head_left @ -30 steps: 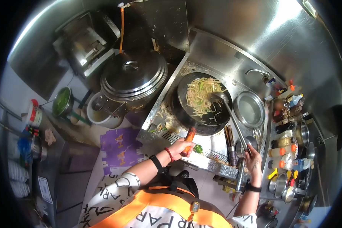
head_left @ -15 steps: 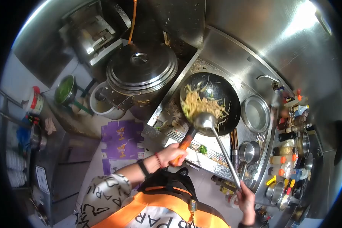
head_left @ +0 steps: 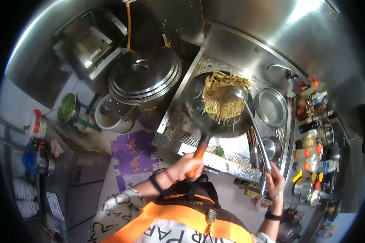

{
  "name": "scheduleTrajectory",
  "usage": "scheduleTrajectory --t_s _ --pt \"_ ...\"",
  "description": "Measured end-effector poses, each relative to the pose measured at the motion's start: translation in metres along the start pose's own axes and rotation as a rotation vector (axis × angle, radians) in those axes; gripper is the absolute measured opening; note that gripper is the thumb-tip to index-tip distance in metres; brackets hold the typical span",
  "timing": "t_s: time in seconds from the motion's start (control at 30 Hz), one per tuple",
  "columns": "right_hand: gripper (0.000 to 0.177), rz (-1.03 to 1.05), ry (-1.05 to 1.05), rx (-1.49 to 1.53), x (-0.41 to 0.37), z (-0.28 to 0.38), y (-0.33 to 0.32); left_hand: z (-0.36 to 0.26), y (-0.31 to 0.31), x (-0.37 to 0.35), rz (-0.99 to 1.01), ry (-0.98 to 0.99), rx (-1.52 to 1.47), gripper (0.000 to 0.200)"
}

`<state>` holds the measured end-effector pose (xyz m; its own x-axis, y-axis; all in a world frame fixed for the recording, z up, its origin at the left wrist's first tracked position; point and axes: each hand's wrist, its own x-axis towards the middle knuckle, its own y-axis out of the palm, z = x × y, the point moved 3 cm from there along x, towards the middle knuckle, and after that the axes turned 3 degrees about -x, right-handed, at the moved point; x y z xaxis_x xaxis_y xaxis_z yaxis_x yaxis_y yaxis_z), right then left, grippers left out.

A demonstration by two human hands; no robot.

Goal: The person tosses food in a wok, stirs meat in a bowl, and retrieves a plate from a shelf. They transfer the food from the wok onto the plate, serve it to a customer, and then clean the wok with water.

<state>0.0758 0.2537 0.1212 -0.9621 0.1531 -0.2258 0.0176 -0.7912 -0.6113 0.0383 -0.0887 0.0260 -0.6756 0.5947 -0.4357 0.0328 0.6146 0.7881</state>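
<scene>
My left hand [head_left: 189, 165] is wrapped round the orange-brown handle [head_left: 200, 152] of a black wok [head_left: 194, 107] on the stove. Strips of pale noodle-like food with green pieces [head_left: 219, 106] are heaped in the wok, some up against its far rim. A metal ladle [head_left: 236, 94] has its bowl among the food. Its long shaft runs down to my right hand [head_left: 275, 182], which grips the lower end. The wok is partly blurred near its handle.
A large lidded pot [head_left: 144, 75] stands left of the stove. Right of the wok are a metal basin [head_left: 271, 107] and a small saucepan [head_left: 271, 148]. Sauce bottles [head_left: 302, 154] line the far right. Flattened purple cardboard [head_left: 134, 152] lies on the floor.
The food has shifted toward the wok's far side. The ladle's bowl has moved up and right, away from the handle side. My right hand is farther right and higher.
</scene>
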Motion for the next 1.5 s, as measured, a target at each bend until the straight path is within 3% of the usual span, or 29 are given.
scheduleTrajectory --t_s 0.03,0.07,0.2,0.27,0.33,0.4,0.47,0.53,0.6,0.67,0.73,0.8,0.87,0.97,1.0,1.03,1.07,1.13,1.2,1.27,1.3,1.37,1.4,1.5 --pt "0.048 -0.039 -0.001 0.082 0.000 -0.001 0.017 -0.011 0.010 0.016 0.063 0.002 -0.024 0.009" --pt "0.047 -0.091 -0.003 0.167 0.006 -0.008 0.037 -0.021 0.019 0.033 -0.057 -0.012 -0.036 0.010" --pt "0.043 -0.064 -0.208 0.007 0.029 -0.036 0.104 -0.024 0.000 0.071 -0.135 0.093 0.211 0.014" --pt "0.044 0.036 -0.121 0.022 0.023 -0.003 0.091 -0.028 -0.008 0.077 -0.163 0.077 0.302 0.015" --pt "0.046 -0.015 -0.083 0.045 0.029 -0.028 0.069 -0.028 0.000 0.072 -0.271 0.108 0.467 0.015" --pt "0.050 -0.240 -0.065 0.025 0.035 -0.043 0.026 -0.022 -0.034 0.091 -0.321 0.353 0.783 0.022" --pt "0.063 -0.467 -0.030 0.151 0.058 -0.101 -0.014 -0.028 -0.023 0.081 -0.458 0.383 1.108 0.027" --pt "0.076 -0.695 0.187 0.538 0.073 -0.155 -0.057 -0.032 -0.030 0.082 -0.511 0.419 1.382 0.026" --pt "0.072 -1.033 0.263 0.637 0.086 -0.209 -0.096 -0.035 -0.026 0.076 -0.546 0.634 1.436 0.026" --pt "0.066 -1.165 0.301 0.564 0.102 -0.261 -0.127 -0.029 -0.041 0.070 -0.650 0.776 1.200 0.021" --pt "0.062 -1.173 0.324 0.425 0.106 -0.260 -0.154 -0.029 -0.028 0.052 -0.790 0.595 0.939 0.021" --pt "0.061 -1.281 0.380 0.217 0.133 -0.338 -0.172 -0.026 -0.025 0.031 -0.895 0.623 0.914 0.021" --pt "0.061 -1.251 0.266 0.867 0.152 -0.363 -0.175 -0.020 -0.021 0.010 -0.916 0.563 0.883 0.019" --pt "0.057 -1.192 0.222 0.553 0.161 -0.392 -0.184 -0.005 -0.042 -0.021 -1.029 0.608 0.895 0.017" --pt "0.055 -1.162 0.173 0.528 0.161 -0.387 -0.187 -0.001 -0.044 -0.031 -1.058 0.616 0.902 0.016" --pt "0.055 -1.196 0.391 0.169 0.149 -0.353 -0.191 0.003 -0.041 -0.040 -1.095 0.633 0.925 0.015" --pt "0.057 -1.228 0.332 0.335 0.147 -0.353 -0.187 0.006 -0.041 -0.047 -1.122 0.635 0.918 0.015" --pt "0.057 -1.196 0.374 0.104 0.139 -0.344 -0.192 0.013 -0.043 -0.055 -1.077 0.635 0.798 0.016" --pt "0.050 -1.135 0.282 0.129 0.137 -0.315 -0.195 0.016 -0.036 -0.058 -1.101 0.641 0.739 0.016" --pt "0.053 -1.139 -0.237 -0.141 0.139 -0.260 -0.190 0.018 -0.036 -0.063 -1.127 0.644 0.682 0.017" --pt "0.062 -1.050 -0.370 -0.327 0.140 -0.212 -0.188 0.018 -0.043 -0.068 -1.139 0.603 0.681 0.018" --pt "0.068 -0.870 -0.438 -0.624 0.142 -0.107 -0.177 0.010 -0.039 -0.058 -1.138 0.534 0.703 0.019" --pt "0.068 -0.802 -0.437 -0.618 0.148 -0.064 -0.165 0.008 -0.046 -0.055 -1.136 0.543 0.700 0.019" --pt "0.058 -0.719 -0.612 -0.936 0.186 0.015 -0.131 0.006 -0.066 -0.047 -1.029 0.668 0.612 0.019"
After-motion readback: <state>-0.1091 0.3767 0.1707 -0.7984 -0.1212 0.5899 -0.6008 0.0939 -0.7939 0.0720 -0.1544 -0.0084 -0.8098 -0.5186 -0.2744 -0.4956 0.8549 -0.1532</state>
